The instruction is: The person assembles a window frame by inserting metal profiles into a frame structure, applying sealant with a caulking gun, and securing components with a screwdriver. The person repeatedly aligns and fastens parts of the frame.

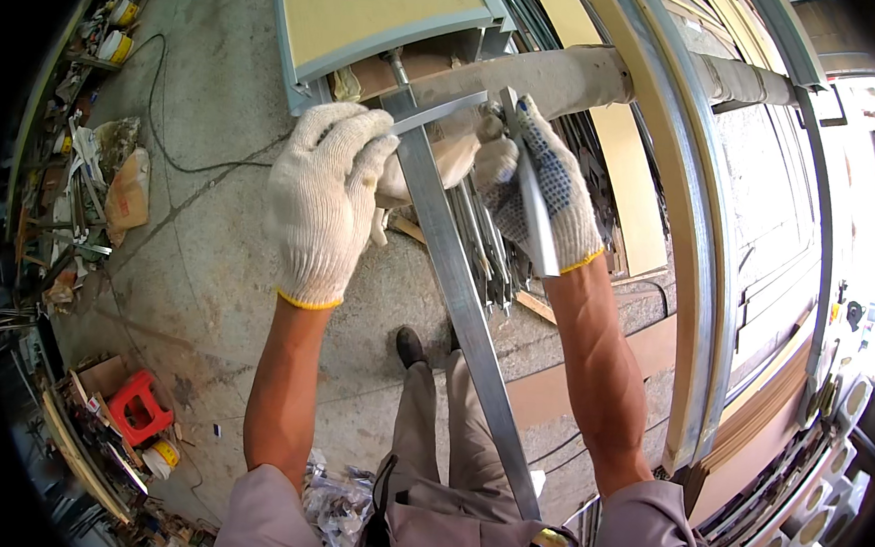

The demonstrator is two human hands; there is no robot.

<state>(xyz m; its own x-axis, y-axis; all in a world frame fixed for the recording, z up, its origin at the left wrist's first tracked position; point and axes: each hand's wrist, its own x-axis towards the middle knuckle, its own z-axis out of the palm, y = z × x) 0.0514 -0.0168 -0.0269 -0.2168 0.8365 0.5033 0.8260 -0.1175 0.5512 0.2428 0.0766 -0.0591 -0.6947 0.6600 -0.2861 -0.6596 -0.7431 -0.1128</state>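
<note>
A long grey metal bar (457, 285) runs from the workpiece ahead down toward my waist. Across its far end lies a short, flat metal strip (439, 111). My left hand (324, 201), in a white knit glove with a yellow cuff, has its fingers curled at the strip's left end; its palm side is hidden. My right hand (553, 185), in a matching glove with blue grip dots, is closed around another slim silver metal piece (533, 204), tilted upright right of the bar. The bar's near end passes down beside my right leg.
A cream panel with a grey frame (383, 14) lies ahead, beside a wrapped horizontal beam (559, 80). Long metal profiles (678, 188) stand at right. A red plastic stool (141, 406) and scrap piles line the left. A black cable (157, 106) crosses the concrete floor.
</note>
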